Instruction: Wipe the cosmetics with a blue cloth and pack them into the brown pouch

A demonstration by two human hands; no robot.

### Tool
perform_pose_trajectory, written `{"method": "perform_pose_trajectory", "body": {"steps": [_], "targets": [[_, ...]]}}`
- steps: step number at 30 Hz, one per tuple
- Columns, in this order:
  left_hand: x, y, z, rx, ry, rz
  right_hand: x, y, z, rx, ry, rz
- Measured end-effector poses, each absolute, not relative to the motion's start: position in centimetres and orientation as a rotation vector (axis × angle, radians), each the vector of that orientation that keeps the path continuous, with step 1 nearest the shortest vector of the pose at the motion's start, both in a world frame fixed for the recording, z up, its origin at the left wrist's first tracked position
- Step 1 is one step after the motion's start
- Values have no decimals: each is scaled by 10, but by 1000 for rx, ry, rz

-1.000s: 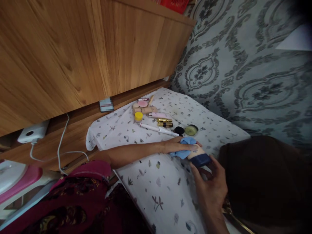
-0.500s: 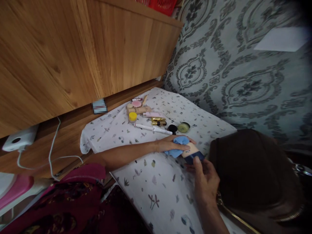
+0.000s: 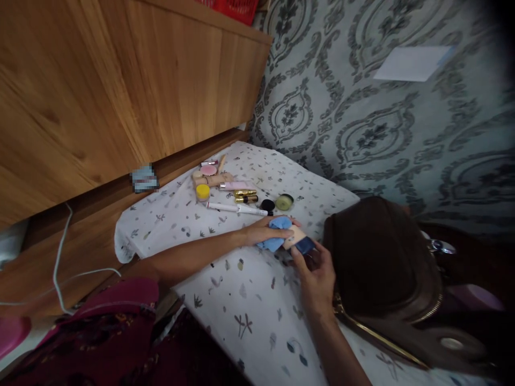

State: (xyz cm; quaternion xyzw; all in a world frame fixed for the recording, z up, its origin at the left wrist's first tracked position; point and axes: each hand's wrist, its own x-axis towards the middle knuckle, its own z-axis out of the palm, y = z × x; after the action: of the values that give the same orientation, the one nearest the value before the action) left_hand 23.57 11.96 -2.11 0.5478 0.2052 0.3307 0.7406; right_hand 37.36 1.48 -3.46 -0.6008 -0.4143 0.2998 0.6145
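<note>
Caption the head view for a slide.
Left hand presses blue cloth on navy-capped bottle held by right hand.

Brown handbag point(image 3: 378, 257), yellow-lidded jar point(image 3: 203, 192), white pen point(image 3: 235, 208) (beside gold tubes point(image 3: 245, 195))

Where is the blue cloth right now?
In the head view, the blue cloth lies mid-frame under the left hand, pressed against the navy-capped tube held by the right hand, just before the black jar.

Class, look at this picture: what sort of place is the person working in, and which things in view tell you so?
Probably a bedroom or dressing corner at home. Cosmetics lie on a patterned cloth, beside a wooden cabinet and damask wallpaper, with a brown handbag close by.
</note>
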Motion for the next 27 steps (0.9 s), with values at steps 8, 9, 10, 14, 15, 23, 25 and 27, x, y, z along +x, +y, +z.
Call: {"method": "perform_pose_trajectory", "body": {"steps": [8,9,10,14,15,23,25,27], "targets": [[239,120,-22,1087,506,697,378,17,-41,-1411,-945,637],[240,120,-24,1077,517,696,377,17,-41,-1407,-946,622],[241,120,-26,1072,526,696,377,17,-40,-1401,-945,610],[245,122,-31,1063,551,706,377,16,-38,-1379,-948,630],[245,122,-32,1062,557,707,377,16,-37,-1378,-951,642],[244,122,-27,1072,612,692,379,17,-38,-1383,-955,634],[245,123,-27,1074,613,692,379,18,-39,-1370,-938,640],[245,124,-28,1075,608,686,380,19,-40,-1364,-925,659]]}}
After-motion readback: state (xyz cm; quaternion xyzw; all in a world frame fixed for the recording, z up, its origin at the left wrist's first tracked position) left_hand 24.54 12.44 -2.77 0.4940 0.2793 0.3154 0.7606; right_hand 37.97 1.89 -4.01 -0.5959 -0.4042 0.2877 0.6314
